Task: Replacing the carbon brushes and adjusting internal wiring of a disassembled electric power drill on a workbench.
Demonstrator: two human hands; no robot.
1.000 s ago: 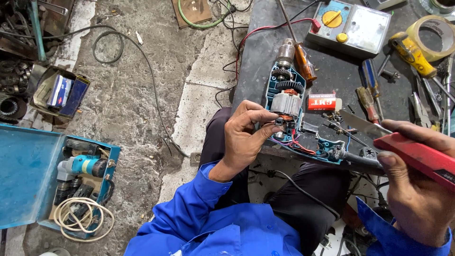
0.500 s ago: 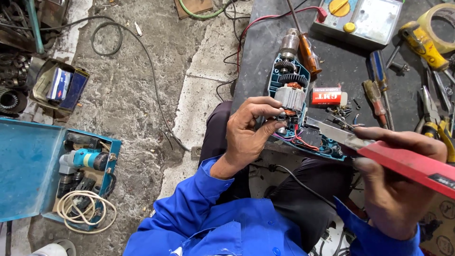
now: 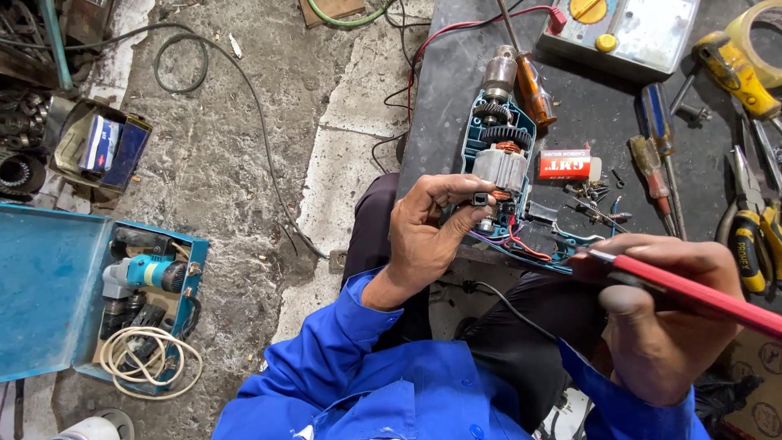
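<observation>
An opened teal power drill (image 3: 498,138) lies on a dark work board (image 3: 586,106), its motor, gears and coloured wires exposed. My left hand (image 3: 428,232) pinches a small black part at the drill's lower motor end. My right hand (image 3: 660,314) grips a red-handled tool (image 3: 700,293) whose metal tip points at the wiring in the drill's handle. Both sleeves are blue.
On the board lie an orange-handled screwdriver (image 3: 533,85), a small red and white box (image 3: 566,165), a grey meter (image 3: 623,28), more screwdrivers (image 3: 652,159), pliers (image 3: 745,236). On the concrete floor at left sit an open blue case with another drill (image 3: 138,277) and a coiled cord.
My right hand with the red tool has moved left and down toward the drill's handle. My left hand stays at the motor, fingers shifted slightly onto the small black part.
</observation>
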